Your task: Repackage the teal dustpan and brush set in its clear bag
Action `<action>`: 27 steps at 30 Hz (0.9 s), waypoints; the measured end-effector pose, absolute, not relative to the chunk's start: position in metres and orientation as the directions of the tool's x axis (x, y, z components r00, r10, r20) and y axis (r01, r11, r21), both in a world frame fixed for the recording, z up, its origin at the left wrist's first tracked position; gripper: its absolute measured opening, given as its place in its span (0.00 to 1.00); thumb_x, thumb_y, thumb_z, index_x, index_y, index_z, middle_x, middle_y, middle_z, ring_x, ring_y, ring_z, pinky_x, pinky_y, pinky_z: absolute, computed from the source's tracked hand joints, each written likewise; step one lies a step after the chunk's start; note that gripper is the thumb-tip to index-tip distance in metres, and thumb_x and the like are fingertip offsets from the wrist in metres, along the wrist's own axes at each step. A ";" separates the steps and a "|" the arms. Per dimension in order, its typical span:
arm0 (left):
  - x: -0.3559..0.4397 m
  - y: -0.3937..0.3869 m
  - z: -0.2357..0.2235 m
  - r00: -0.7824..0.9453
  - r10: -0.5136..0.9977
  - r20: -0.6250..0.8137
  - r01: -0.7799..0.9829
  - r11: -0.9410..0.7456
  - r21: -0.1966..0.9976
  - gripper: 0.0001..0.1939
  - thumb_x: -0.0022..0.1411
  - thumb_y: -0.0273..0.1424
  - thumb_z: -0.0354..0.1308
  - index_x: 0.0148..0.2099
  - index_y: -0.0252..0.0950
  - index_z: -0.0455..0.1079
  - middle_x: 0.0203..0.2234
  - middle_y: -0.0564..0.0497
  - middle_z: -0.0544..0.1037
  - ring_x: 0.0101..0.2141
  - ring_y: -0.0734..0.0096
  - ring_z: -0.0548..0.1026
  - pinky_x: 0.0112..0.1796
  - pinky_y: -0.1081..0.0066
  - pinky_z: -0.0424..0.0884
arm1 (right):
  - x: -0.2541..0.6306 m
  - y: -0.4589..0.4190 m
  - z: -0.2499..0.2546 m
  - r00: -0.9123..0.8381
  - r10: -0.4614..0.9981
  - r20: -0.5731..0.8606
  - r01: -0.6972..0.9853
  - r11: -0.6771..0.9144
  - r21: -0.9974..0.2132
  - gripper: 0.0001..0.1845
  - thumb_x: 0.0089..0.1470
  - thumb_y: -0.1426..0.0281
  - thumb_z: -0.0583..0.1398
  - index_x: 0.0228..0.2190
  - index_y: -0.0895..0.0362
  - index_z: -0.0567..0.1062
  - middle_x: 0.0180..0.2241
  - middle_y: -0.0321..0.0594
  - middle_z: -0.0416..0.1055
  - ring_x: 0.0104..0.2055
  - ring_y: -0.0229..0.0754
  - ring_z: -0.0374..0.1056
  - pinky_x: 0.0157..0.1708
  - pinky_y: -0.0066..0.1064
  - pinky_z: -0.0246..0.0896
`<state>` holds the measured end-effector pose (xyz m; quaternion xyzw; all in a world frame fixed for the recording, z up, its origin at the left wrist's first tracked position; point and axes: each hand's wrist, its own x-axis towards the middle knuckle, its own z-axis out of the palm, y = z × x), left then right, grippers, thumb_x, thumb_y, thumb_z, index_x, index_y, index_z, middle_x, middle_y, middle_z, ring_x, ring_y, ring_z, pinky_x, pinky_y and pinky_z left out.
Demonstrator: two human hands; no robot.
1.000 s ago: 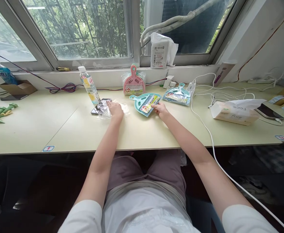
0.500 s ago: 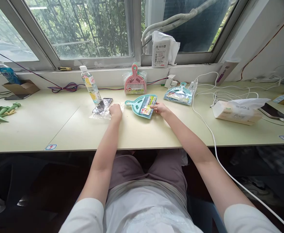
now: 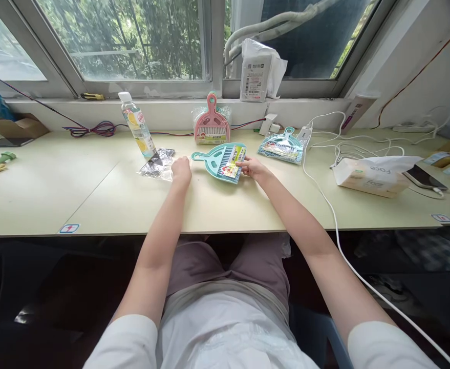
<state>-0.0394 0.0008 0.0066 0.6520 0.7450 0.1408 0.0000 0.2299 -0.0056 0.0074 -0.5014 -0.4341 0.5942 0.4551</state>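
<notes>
**Two hands working an unwrapped dustpan set**

Two bare hands are reaching out over the pale green tabletop (image 3: 225,205). The left hand (image 3: 181,169) is pressing, fingers curled, on the crumpled clear plastic wrapper (image 3: 158,165); whether it is pinching the film, I cannot tell. The right hand (image 3: 252,167) is gripping the edge of the teal plastic mini dustpan with brush and paper label (image 3: 221,162), lying flat between both hands. Judging by this, unpacking is underway; parting brush from pan looks next. Farther back, the bottle (image 3: 137,127) is hiding part of the wrapper, and the label print is unreadable.
</notes>
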 end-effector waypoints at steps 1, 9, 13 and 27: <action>-0.040 0.002 0.006 -0.149 0.972 0.184 0.969 0.107 0.221 0.21 0.56 0.20 0.56 0.53 0.33 0.69 0.49 0.31 0.75 0.52 0.42 0.74 0.52 0.53 0.69 | 0.230 -0.005 0.007 -0.075 0.976 -0.202 -0.106 -0.209 -0.972 0.16 0.43 0.82 0.68 0.35 0.57 0.77 0.34 0.40 0.81 0.27 0.36 0.71 0.20 0.23 0.54; -0.036 0.002 0.010 -0.220 0.946 0.238 0.927 0.126 0.353 0.18 0.56 0.20 0.58 0.51 0.32 0.70 0.48 0.32 0.75 0.55 0.40 0.71 0.53 0.55 0.68 | 0.227 -0.004 0.004 -0.120 0.980 -0.158 -0.086 -0.169 -0.982 0.15 0.43 0.81 0.69 0.35 0.57 0.78 0.33 0.41 0.80 0.28 0.38 0.74 0.20 0.23 0.54; -0.034 -0.005 0.015 -0.256 0.931 0.260 0.924 0.157 0.348 0.20 0.60 0.21 0.54 0.55 0.30 0.67 0.52 0.28 0.73 0.56 0.38 0.70 0.52 0.51 0.67 | 0.226 -0.005 0.005 -0.133 0.980 -0.149 -0.073 -0.160 -0.984 0.16 0.43 0.81 0.69 0.36 0.58 0.78 0.32 0.41 0.80 0.27 0.37 0.72 0.19 0.23 0.52; -0.041 0.002 0.017 -0.385 0.893 0.235 0.743 0.149 0.652 0.18 0.63 0.32 0.57 0.55 0.38 0.66 0.45 0.43 0.80 0.49 0.52 0.76 0.48 0.62 0.67 | 0.230 0.000 0.000 -0.105 0.991 -0.083 -0.055 -0.089 -0.994 0.25 0.36 0.77 0.72 0.40 0.57 0.78 0.32 0.40 0.80 0.25 0.35 0.70 0.20 0.24 0.57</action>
